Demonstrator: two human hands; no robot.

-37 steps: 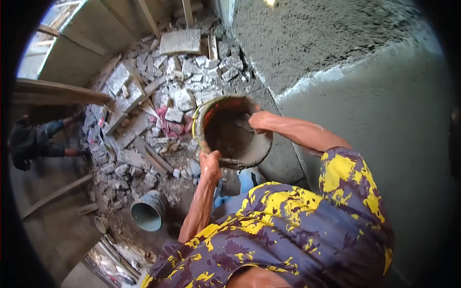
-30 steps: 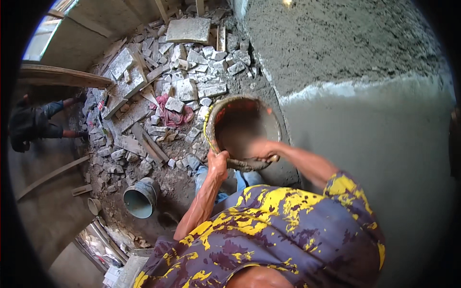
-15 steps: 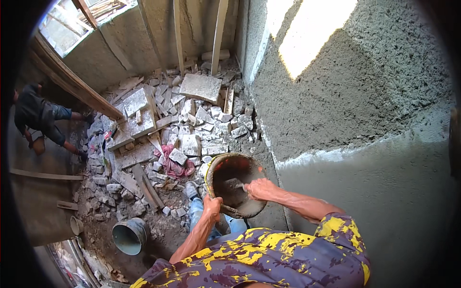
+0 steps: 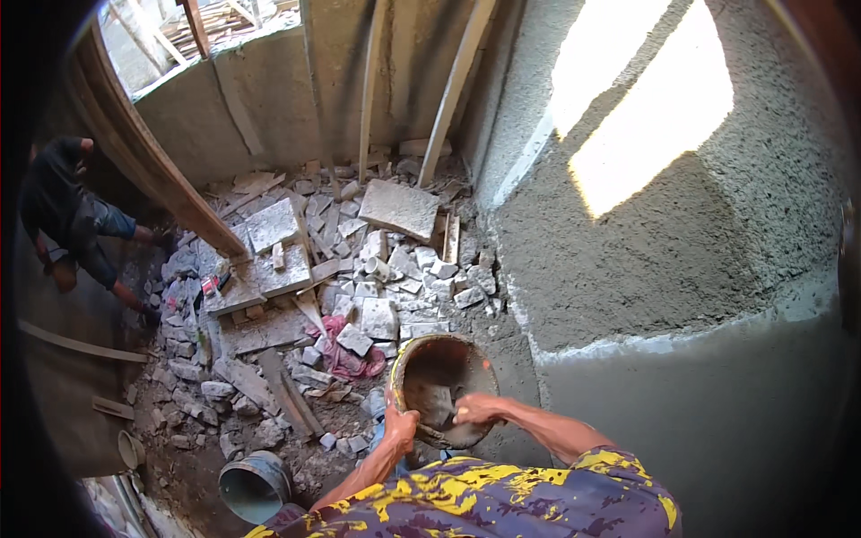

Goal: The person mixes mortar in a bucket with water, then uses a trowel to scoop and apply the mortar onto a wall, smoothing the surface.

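A round bucket (image 4: 397,369) with a yellow patch on its mortar-caked rim is tilted in front of me, its mouth facing up. My left hand (image 4: 401,425) is closed on the near left part of that rim. Inside the mouth, my right hand (image 4: 478,409) grips the handle of a trowel (image 4: 438,403). The trowel's greyish blade lies in the bucket, against wet-looking grey mortar low on the inner wall. My fingers cover most of the handle.
Broken bricks and rubble (image 4: 395,269) cover the floor ahead, with a pink cloth (image 4: 348,350) among them. A partly plastered wall (image 4: 628,269) rises at right. Another bucket (image 4: 256,487) lies tipped at lower left. A wooden post (image 4: 161,170) and a co-worker (image 4: 76,215) are at far left.
The view has tilted upward, so the surroundings sit lower in it. The trowel blade shows larger and lower inside the bucket. Both hands keep their grips; the co-worker's arm has shifted.
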